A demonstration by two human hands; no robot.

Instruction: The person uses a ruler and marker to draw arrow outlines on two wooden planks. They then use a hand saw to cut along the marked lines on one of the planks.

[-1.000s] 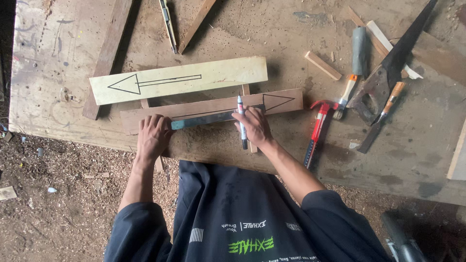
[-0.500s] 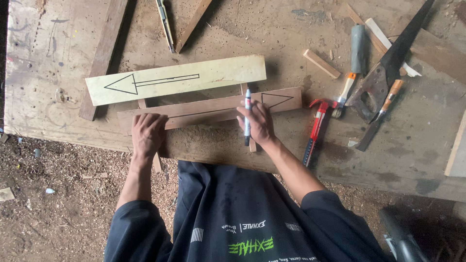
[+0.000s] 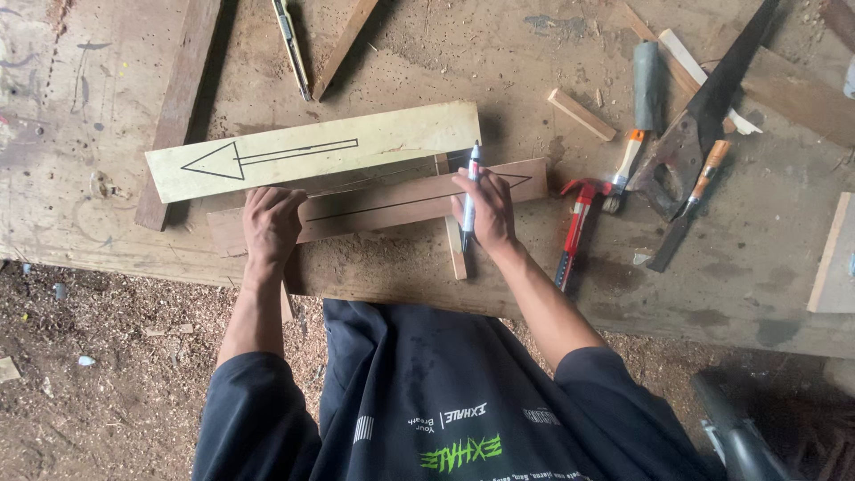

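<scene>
No containers on the workbench; everything lay loose on its worn top.

Left hand pressed flat, fingers spread, on the left end of a reddish board, pinning it down without gripping. Right hand was closed around a marker, tip pointing away from the person, over the right part of the same board. The board bore a long drawn line ending in an arrowhead outline near its right end. It lay lengthwise near the front edge of the bench, resting across a thin wood strip that stuck out toward the person.

Just behind it, touching or nearly so, lay a pale board with an arrow drawn pointing left.

To the right, apart from the board: a red-handled hammer, a chisel with an orange and white handle, a handsaw, a small wood block. A dark plank lay at far left, another slat at the top.

Open bench surface lay between the saw and a pale panel at the right edge. The front edge ran just below the hands; sawdust-covered ground beneath.
</scene>
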